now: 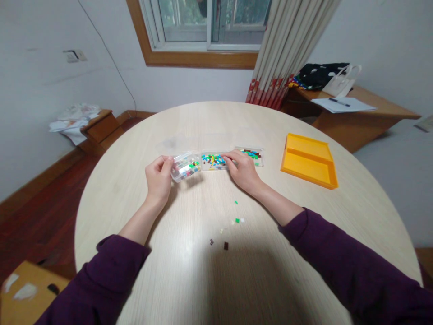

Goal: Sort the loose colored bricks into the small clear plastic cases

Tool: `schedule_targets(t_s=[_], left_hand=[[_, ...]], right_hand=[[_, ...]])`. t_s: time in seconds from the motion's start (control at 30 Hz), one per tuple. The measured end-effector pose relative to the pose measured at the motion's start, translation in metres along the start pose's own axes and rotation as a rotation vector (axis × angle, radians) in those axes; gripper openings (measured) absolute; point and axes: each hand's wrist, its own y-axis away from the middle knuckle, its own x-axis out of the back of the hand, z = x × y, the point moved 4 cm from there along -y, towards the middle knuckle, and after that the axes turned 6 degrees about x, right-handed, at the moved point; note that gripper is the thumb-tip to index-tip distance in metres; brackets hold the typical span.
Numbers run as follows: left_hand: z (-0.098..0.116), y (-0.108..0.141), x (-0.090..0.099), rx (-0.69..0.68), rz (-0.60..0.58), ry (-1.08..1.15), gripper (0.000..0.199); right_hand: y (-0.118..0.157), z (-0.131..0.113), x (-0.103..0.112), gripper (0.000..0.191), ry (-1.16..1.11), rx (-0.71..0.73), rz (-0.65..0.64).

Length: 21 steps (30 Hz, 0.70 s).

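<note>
My left hand is closed on the left edge of a clear plastic box with small coloured bricks inside, raised and tilted above the table. Beside it lies a clear tray holding many tiny blue, green, yellow and brown bricks. My right hand reaches over that tray's right end, with thumb and forefinger together at the bricks; whatever is between the fingertips is too small to make out. Behind the right hand, another clear tray of similar bricks is partly hidden.
Loose pieces lie nearer me: a green brick, a white brick, a brown brick and several smaller bits. A yellow two-compartment box stands at the right of the round table. Beyond is a wooden desk with papers.
</note>
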Motion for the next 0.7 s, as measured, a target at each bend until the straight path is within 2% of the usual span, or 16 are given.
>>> schedule_targets(t_s=[0.2,0.33,0.47,0.57,0.7], left_hand=[[-0.002,0.0,0.001,0.005,-0.006,0.001,0.022],[-0.001,0.001,0.0,0.016,-0.021,0.008,0.022],[0.003,0.003,-0.003,0.007,-0.076,0.003,0.023],[0.005,0.003,-0.004,0.004,-0.102,-0.008,0.024],[0.005,0.003,-0.004,0.011,-0.107,0.01,0.024]], right_hand=[[0.022,-0.021,0.022,0.02,-0.08,0.059,0.009],[0.048,-0.036,0.037,0.016,-0.24,0.084,-0.203],[0.062,-0.04,0.041,0.016,-0.302,0.086,-0.41],[0.062,-0.037,0.04,0.018,-0.294,0.063,-0.43],[0.06,-0.033,0.038,0.007,-0.295,0.036,-0.407]])
